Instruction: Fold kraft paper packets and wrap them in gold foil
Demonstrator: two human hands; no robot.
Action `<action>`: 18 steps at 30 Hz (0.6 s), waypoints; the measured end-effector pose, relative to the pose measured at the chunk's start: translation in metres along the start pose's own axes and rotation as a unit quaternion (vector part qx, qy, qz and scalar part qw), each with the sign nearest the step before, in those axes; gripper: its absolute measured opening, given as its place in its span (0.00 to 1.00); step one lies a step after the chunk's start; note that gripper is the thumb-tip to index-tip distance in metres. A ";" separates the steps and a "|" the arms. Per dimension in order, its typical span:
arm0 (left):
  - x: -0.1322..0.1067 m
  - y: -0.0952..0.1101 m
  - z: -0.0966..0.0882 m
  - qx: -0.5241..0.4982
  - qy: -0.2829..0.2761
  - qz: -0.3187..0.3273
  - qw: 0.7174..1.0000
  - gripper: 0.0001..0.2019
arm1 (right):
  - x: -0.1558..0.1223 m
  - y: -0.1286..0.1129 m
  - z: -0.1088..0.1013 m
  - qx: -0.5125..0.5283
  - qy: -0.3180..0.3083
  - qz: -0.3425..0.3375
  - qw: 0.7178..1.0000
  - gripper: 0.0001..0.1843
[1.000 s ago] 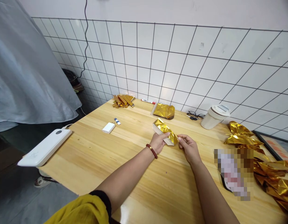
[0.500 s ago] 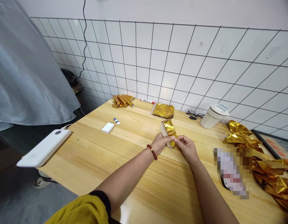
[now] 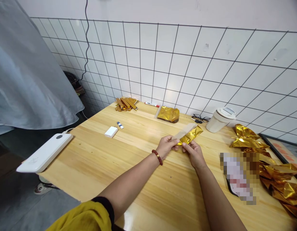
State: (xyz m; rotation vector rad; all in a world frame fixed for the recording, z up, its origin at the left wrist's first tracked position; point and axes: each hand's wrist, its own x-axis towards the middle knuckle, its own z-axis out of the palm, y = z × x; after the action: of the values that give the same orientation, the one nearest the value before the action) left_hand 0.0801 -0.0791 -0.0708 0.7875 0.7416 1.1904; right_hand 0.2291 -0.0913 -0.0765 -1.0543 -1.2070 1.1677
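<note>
A folded sheet of gold foil paper [image 3: 192,134] with a pale strip along its far side is held between both hands above the table. My left hand [image 3: 166,147], with a red bead bracelet [image 3: 157,157] at the wrist, pinches its left end. My right hand [image 3: 194,154] grips the near edge, thumb on top. Behind them lies a flat stack of gold foil paper [image 3: 169,114] with a pale edge. Folded gold strips [image 3: 126,104] are heaped at the table's far left corner. On the right are crumpled, shaped gold foil pieces [image 3: 280,173].
Near the wall are a marker [image 3: 152,104], glasses [image 3: 200,118] and a white lidded cup [image 3: 220,120]. A small white box [image 3: 111,132] and a blue-and-white tube [image 3: 120,125] lie left of centre. A white power bank [image 3: 46,152] overhangs the left edge. A blurred-out flat object [image 3: 238,179] lies right.
The gold foil paper has turned clockwise, its far end now pointing up and to the right. My right hand has shifted its grip to the near edge; the left stays at about the same place.
</note>
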 end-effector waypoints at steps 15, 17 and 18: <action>0.001 0.000 -0.001 -0.003 0.012 0.010 1.000 0.19 | 0.004 0.007 -0.007 0.013 0.033 -0.011 0.999 0.18; 0.001 -0.001 -0.001 0.006 0.017 0.012 1.000 0.19 | 0.004 0.008 -0.007 0.015 0.042 -0.009 0.999 0.18; 0.001 -0.001 -0.001 0.008 0.016 0.014 1.000 0.19 | 0.004 0.008 -0.007 0.015 0.043 -0.005 0.999 0.18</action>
State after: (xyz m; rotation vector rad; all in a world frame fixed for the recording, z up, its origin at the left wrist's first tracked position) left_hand 0.0800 -0.0778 -0.0723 0.7952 0.7689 1.2266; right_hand 0.2356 -0.0858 -0.0846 -1.0641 -1.1240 1.1174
